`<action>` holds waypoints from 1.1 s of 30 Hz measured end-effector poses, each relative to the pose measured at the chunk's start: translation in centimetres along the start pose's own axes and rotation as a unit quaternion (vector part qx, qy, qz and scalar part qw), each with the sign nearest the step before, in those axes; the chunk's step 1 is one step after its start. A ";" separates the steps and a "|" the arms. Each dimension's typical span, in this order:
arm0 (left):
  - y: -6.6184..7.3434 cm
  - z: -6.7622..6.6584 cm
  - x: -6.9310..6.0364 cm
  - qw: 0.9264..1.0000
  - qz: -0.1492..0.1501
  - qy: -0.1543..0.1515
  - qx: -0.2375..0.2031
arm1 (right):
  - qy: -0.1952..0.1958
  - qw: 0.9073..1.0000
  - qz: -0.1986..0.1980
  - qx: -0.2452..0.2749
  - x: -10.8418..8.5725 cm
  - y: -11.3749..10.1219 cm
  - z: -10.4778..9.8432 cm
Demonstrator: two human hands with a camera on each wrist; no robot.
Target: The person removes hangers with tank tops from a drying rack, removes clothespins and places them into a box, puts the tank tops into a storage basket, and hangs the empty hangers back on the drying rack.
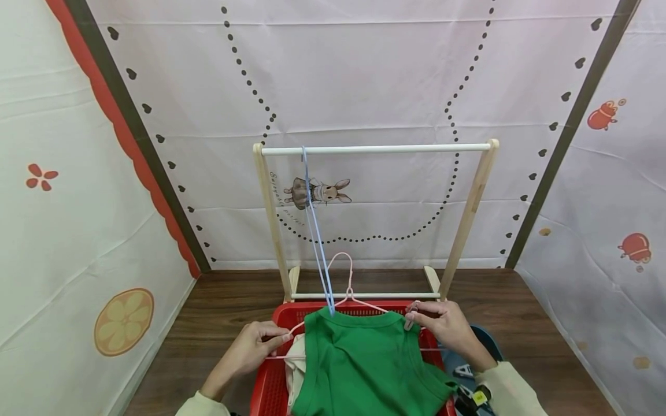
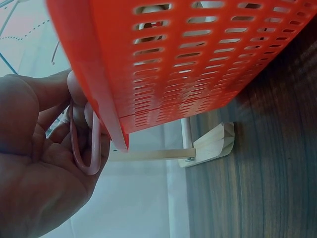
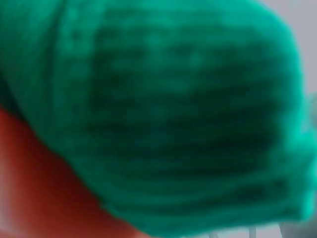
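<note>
A green sleeveless top [image 1: 364, 358] lies over the red basket [image 1: 281, 315], with a pink hanger [image 1: 350, 277] at its neckline, hook upward. At the hanger's left end, my left hand [image 1: 255, 346] pinches the pink frame; the left wrist view shows the hanger's looped end [image 2: 94, 161] between thumb and fingers. My right hand [image 1: 447, 323] pinches at the top's right shoulder, where the fingertips partly hide what they hold. The hanger's lower bar emerges at both sides of the top. Green cloth [image 3: 183, 99] nearly fills the blurred right wrist view.
Behind the basket stands a wooden rack with a white bar [image 1: 380, 148]. A blue hanger [image 1: 316, 231] hangs there edge-on, its lower end near the neckline. Cream cloth [image 1: 296, 364] shows in the basket. A blue container [image 1: 486, 341] sits to the right on the wooden table [image 1: 541, 346].
</note>
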State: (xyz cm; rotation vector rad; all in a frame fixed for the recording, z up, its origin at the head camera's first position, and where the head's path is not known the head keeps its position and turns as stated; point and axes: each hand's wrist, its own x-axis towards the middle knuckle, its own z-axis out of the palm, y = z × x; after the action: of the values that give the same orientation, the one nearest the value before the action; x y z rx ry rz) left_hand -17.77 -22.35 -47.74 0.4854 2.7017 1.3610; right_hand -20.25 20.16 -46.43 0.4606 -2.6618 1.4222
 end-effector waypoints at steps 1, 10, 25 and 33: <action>0.0 0.0 0.0 1.000 0.001 0.000 -0.001 | 0.001 1.000 -0.004 0.005 0.0 0.0 0.0; -0.2 0.2 0.0 1.000 0.000 0.004 -0.001 | 0.020 0.999 0.004 0.041 -0.2 0.0 0.1; 0.0 -0.1 0.0 1.000 -0.011 -0.002 -0.002 | 0.049 0.995 -0.048 0.068 -0.2 0.0 -0.1; 0.1 -0.1 0.1 1.000 -0.012 -0.007 -0.002 | 0.054 0.995 -0.039 0.079 -0.3 0.1 -0.6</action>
State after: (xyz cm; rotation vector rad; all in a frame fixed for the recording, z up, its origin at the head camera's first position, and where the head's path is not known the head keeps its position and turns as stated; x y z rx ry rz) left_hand -17.84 -22.38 -47.56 0.4584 2.6854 1.3515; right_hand -20.05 20.74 -46.25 0.4787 -2.4318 1.5928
